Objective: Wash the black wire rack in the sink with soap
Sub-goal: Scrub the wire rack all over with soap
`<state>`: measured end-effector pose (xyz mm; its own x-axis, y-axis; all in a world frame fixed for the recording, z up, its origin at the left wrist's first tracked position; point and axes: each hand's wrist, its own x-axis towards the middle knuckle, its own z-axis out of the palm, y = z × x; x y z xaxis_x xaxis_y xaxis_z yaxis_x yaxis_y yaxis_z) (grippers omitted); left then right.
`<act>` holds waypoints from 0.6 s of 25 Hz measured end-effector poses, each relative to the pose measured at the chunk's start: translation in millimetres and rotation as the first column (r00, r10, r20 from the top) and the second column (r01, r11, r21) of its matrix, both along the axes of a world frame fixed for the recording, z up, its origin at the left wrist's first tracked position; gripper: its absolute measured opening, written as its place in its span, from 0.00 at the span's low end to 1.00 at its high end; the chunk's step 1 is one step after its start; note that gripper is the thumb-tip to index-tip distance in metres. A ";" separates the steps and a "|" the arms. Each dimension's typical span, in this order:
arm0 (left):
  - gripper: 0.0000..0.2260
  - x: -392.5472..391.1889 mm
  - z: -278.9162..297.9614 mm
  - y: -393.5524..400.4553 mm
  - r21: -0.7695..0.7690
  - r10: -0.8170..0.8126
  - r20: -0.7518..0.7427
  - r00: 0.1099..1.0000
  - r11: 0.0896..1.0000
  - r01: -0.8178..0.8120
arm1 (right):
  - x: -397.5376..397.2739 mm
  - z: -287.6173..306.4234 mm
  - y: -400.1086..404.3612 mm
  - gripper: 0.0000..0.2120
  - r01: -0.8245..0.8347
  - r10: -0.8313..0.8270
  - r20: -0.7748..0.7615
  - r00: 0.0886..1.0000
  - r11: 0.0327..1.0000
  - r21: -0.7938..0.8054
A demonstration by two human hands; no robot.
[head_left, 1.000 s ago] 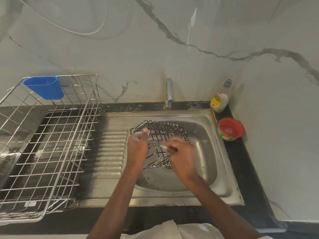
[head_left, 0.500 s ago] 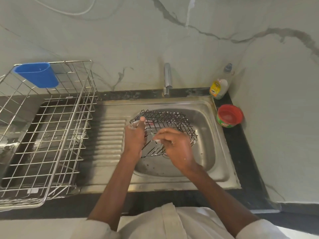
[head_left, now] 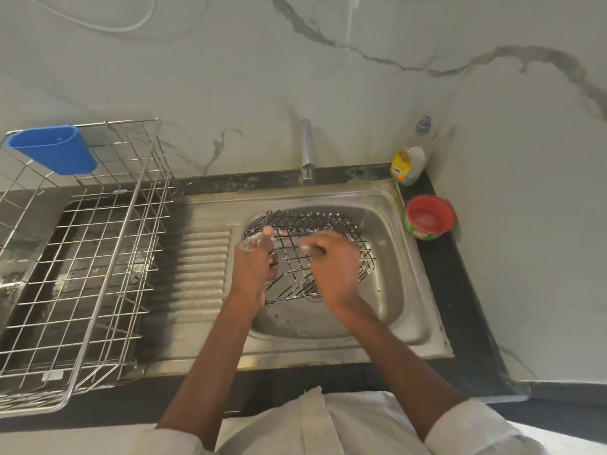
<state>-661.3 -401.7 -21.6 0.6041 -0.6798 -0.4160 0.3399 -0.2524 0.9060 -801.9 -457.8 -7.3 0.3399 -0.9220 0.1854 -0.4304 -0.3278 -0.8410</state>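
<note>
Since a moment ago, the right hand [head_left: 331, 267] is being shifted further right across the black wire rack [head_left: 315, 238], its curled fingers blurred, so what is pinched cannot be told. The rack's left edge is being gripped by the soapy left hand [head_left: 254, 262], fingers wrapped round the wires. The rack is being held tilted inside the sink [head_left: 387, 290]. A red tub [head_left: 428, 218] holding pale soap and a bottle [head_left: 409, 159] are being kept beside it.

The dark table [head_left: 460, 310] carries a steel sink [head_left: 407, 290], a wire drying basket [head_left: 82, 290] at 9 o'clock, and a soap bottle [head_left: 409, 162] and red tub [head_left: 428, 218] at 2 o'clock.
</note>
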 end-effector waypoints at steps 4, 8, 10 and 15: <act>0.18 5.4 -3.3 4.3 -0.032 0.015 -0.039 0.999 0.999 -0.016 | -5.9 -3.1 -14.1 0.16 -0.074 0.076 0.008 0.997 0.990 -0.120; 0.17 -1.6 5.1 6.8 -0.003 0.016 -0.023 1.000 1.000 -0.016 | -20.9 -9.9 -30.6 0.17 0.181 -0.172 -0.140 0.975 0.982 0.051; 0.15 -8.2 10.6 7.4 -0.035 0.001 -0.011 1.000 0.999 -0.002 | 2.6 3.2 -6.8 0.14 0.005 -0.007 -0.060 0.998 0.999 -0.039; 0.24 -10.1 18.8 13.6 -0.118 -0.061 0.004 0.998 0.991 0.061 | 20.2 15.4 -15.7 0.12 -0.135 0.133 -0.024 0.991 0.984 -0.113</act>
<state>-671.4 -388.1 -2.8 0.5601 -0.7597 -0.3303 0.3268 -0.1637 0.9308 -781.7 -473.6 8.1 0.4630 -0.8408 0.2804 -0.3893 -0.4771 -0.7879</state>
